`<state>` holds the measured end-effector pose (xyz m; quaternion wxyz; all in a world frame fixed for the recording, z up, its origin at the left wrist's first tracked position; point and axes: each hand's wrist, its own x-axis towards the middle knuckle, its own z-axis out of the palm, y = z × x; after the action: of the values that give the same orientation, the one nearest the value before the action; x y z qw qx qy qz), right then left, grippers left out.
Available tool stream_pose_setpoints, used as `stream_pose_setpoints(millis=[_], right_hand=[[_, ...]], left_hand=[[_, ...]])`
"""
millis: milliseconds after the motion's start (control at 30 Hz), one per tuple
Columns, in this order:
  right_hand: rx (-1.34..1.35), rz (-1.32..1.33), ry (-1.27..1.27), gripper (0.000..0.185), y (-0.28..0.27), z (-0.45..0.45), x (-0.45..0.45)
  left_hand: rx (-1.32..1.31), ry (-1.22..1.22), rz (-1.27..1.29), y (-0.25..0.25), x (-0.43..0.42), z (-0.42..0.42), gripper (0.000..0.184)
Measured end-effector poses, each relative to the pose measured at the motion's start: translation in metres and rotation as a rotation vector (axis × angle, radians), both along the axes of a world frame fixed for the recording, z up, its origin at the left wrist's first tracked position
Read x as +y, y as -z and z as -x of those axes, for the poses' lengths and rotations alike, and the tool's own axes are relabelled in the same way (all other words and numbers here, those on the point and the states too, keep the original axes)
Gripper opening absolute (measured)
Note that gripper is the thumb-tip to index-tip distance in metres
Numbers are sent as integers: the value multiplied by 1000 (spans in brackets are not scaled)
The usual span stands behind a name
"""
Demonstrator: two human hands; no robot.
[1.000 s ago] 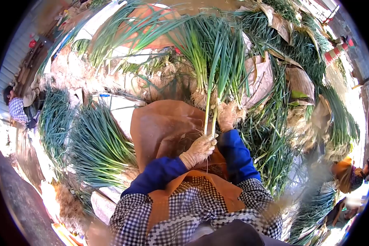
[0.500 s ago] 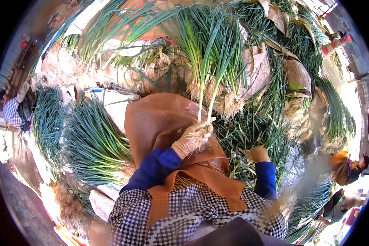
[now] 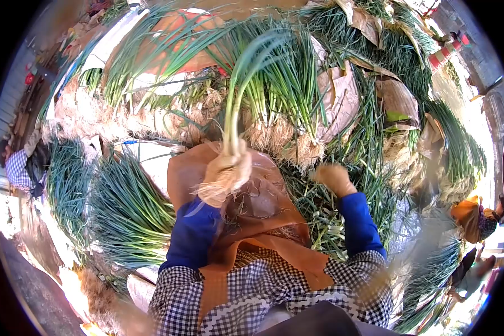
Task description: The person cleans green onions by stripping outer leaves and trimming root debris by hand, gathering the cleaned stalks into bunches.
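My left hand (image 3: 227, 175), wearing a pale glove, is closed round the root ends of a few spring onions (image 3: 233, 112). Their white stems stand up from the fist, and the green leaves bend over to the right, blurred. Below this hand a brown apron (image 3: 257, 199) covers my lap. My right hand (image 3: 335, 179) is curled into a fist above a heap of loose green leaves (image 3: 325, 224); whether anything is inside cannot be made out. Just beyond it stand bunched spring onions (image 3: 311, 84) with bushy roots.
A large pile of spring onions (image 3: 126, 204) lies at my left. More rooted bunches (image 3: 145, 103) form a row ahead. Brown paper sheets (image 3: 339, 95) lie among heaps on the right. Other people sit at the far left (image 3: 21, 168) and right (image 3: 470, 221).
My left hand has moved left with the spring onions, whose separated stems are now together and leaves sway. My right hand has come up and slightly left, away from my body.
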<state>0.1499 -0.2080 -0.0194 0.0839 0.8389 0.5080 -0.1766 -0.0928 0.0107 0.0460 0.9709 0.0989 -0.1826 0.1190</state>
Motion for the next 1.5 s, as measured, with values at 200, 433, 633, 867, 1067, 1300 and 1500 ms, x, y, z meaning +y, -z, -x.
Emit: stream_pose_setpoints(millis=[200,433,633,867,1067,1300,1500], right_hand=[[-80,13,201,45,-14,-41,90],[1991,-600,812,21,2,-116,-18],[1951,-801,402,55,-6,46,-9],[1033,-787,456,56,51,22,17],[119,-401,311,62,-23,9,81],[83,-534,158,19,20,27,42],[1207,-16,345,35,-47,89,-83]], left_hand=[[469,-114,8,59,-34,-24,23],[428,-335,33,57,-3,5,2],[717,48,-119,79,-76,-24,7],[906,1,-251,120,-116,-42,12],[960,-217,-427,130,-129,-51,15],[1016,-356,-480,133,-133,-51,16],[921,-369,-188,146,-124,-55,13]])
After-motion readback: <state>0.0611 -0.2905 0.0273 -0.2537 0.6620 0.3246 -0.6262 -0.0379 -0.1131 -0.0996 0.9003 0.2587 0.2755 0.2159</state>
